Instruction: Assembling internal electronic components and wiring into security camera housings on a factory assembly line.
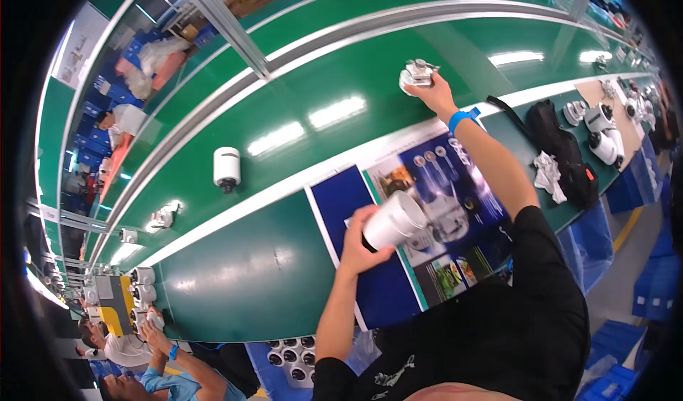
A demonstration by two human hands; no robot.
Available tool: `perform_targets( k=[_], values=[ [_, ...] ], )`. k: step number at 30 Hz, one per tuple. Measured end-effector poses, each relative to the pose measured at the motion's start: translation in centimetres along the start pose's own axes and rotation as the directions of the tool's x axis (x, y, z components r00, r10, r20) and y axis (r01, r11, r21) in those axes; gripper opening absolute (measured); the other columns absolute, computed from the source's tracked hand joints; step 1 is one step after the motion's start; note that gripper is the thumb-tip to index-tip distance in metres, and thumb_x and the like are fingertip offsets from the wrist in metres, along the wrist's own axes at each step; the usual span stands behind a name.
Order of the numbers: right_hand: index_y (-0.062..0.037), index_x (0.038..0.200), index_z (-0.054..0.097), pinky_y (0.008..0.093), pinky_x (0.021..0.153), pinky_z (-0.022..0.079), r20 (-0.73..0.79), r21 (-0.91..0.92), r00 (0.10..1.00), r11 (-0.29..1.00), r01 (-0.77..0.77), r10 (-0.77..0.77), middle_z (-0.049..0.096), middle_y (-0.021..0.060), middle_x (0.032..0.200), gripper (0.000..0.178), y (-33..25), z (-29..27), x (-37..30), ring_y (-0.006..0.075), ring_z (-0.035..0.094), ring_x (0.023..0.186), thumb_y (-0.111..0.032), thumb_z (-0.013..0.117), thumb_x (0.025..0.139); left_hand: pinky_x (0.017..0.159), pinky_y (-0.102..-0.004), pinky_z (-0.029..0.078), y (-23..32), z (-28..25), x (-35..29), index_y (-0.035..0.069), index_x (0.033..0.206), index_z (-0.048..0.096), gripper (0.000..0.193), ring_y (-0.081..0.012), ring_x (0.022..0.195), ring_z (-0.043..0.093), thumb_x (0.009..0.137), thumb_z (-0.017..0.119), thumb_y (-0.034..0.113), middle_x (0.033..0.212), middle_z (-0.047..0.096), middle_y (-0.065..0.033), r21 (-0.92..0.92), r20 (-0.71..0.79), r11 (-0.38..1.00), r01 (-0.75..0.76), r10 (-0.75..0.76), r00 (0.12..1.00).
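My left hand [359, 246] is wrapped round a white cylindrical camera housing [395, 219], tilted with its wide rim up and to the right. Its dark lower end shows beside my fingers. The housing is over a printed sheet [445, 209] with blue areas and product pictures. My right hand [437, 96], with a blue band at the wrist, reaches across to the green conveyor belt [306, 74]. Its fingers are closed on a small white part [416, 78] with a metal piece on top. Whether that part touches the belt, I cannot tell.
On the belt stand a white camera body [227, 167] and a white part in clear wrap [164, 217]. Right of me lie a black bag [562, 145], crumpled white paper [548, 177] and several white cameras [603, 134]. A co-worker's hands [153, 330] are at the left.
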State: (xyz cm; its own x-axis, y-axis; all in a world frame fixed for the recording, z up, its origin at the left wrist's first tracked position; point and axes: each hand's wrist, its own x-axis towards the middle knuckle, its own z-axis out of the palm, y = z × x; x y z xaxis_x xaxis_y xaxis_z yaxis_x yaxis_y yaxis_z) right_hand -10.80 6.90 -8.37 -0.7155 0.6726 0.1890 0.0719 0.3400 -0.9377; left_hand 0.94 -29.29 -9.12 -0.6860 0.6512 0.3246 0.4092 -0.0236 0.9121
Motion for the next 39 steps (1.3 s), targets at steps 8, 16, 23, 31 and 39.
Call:
perform_targets(
  k=[8, 16, 23, 31, 39],
  values=[
    [0.0009, 0.131, 0.046, 0.0318, 0.102, 0.037, 0.515, 0.064, 0.846, 0.991, 0.120, -0.136, 0.056, 0.0097, 0.123, 0.077, -6.7, -11.5, -14.3, 0.0173, 0.051, 0.115, -0.014, 0.083, 0.064, 0.100, -0.0379, 0.035, -1.2, -0.4, 1.9, 0.002, 0.127, 0.033, 0.083, -0.0253, 0.116, 0.045, 0.062, 0.080, 0.024, 0.125, 0.042, -0.0146, -0.152, -0.127, 0.988, -0.017, -0.002, 0.992],
    [-0.0050, 0.130, 0.047, 0.0377, 0.106, 0.033, 0.728, 0.009, 0.659, 0.963, 0.268, -0.190, 0.043, 0.0153, 0.137, 0.081, -1.5, -17.0, -18.9, 0.0303, 0.039, 0.128, -0.020, 0.083, 0.060, 0.101, -0.0373, 0.034, -1.4, 1.5, 3.9, 0.002, 0.134, 0.028, 0.091, -0.0239, 0.118, 0.043, 0.061, 0.080, 0.019, 0.129, 0.038, -0.0133, -0.138, -0.170, 0.990, 0.028, -0.052, 0.984],
    [-0.0010, 0.129, 0.047, 0.0406, 0.106, 0.032, 0.856, -0.172, 0.511, 0.889, 0.425, -0.078, 0.043, 0.0169, 0.137, 0.066, -1.5, -23.7, -17.2, 0.0319, 0.040, 0.126, -0.009, 0.075, 0.070, 0.101, -0.0391, 0.034, 0.9, 1.4, 5.1, 0.003, 0.132, 0.037, 0.087, -0.0296, 0.117, 0.043, 0.055, 0.076, 0.012, 0.124, 0.040, -0.0154, 0.370, -0.041, 0.926, -0.074, 0.095, 0.995],
    [-0.0101, 0.126, 0.053, 0.0396, 0.105, 0.032, 0.663, -0.071, 0.688, 0.889, 0.452, -0.296, 0.042, 0.0116, 0.137, 0.060, 2.4, -20.6, -11.8, 0.0303, 0.038, 0.125, -0.004, 0.072, 0.070, 0.103, -0.0435, 0.034, 6.3, 2.9, 8.9, 0.004, 0.132, 0.040, 0.089, -0.0362, 0.123, 0.040, 0.054, 0.080, 0.015, 0.135, 0.037, -0.0185, 0.714, 0.282, 0.689, -0.125, -0.120, 0.952],
    [-0.0045, 0.118, 0.055, 0.0381, 0.105, 0.035, 0.704, -0.089, 0.650, 0.872, 0.481, -0.286, 0.050, 0.0117, 0.128, 0.046, 2.4, -20.1, -10.9, 0.0293, 0.043, 0.121, 0.002, 0.065, 0.074, 0.095, -0.0395, 0.042, 5.2, 6.2, 9.8, 0.005, 0.121, 0.050, 0.082, -0.0323, 0.116, 0.047, 0.049, 0.086, 0.020, 0.121, 0.051, -0.0121, 0.582, 0.117, 0.811, 0.066, -0.164, 0.980]
  ],
)
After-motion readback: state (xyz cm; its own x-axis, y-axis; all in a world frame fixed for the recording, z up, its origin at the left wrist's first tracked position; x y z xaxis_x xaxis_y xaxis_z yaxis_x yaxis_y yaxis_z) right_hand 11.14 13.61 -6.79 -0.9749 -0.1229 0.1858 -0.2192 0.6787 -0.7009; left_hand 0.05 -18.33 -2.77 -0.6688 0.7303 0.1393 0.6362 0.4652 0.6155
